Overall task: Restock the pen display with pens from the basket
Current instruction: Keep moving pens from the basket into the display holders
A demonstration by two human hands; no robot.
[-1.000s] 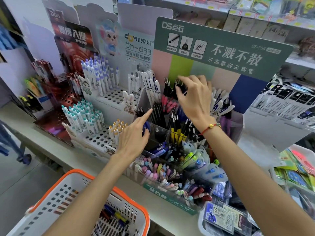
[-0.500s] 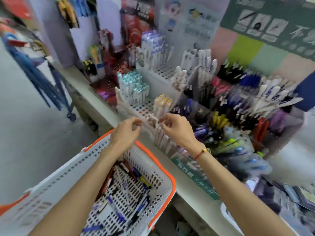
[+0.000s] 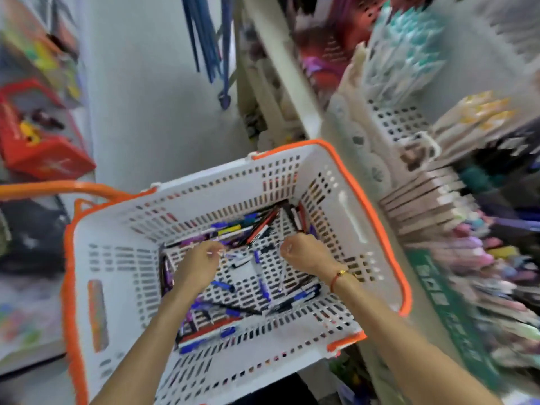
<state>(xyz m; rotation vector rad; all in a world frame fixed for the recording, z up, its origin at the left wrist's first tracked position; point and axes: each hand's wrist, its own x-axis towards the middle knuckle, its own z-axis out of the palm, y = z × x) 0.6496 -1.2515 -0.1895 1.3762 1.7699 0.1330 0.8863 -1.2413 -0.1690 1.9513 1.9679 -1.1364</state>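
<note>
Change: we left the display; both hands are now down in the white slotted plastic basket with orange rim, so a new pick begins.
Left hand: fingers curled over the floor's middle; what it holds, we cannot tell.
Pens: loose pens, too blurred to count, lie mostly along the floor's edges.
Right hand: curled near the far right corner, grip unclear.
Display: pen display, one, right of the basket.
</note>
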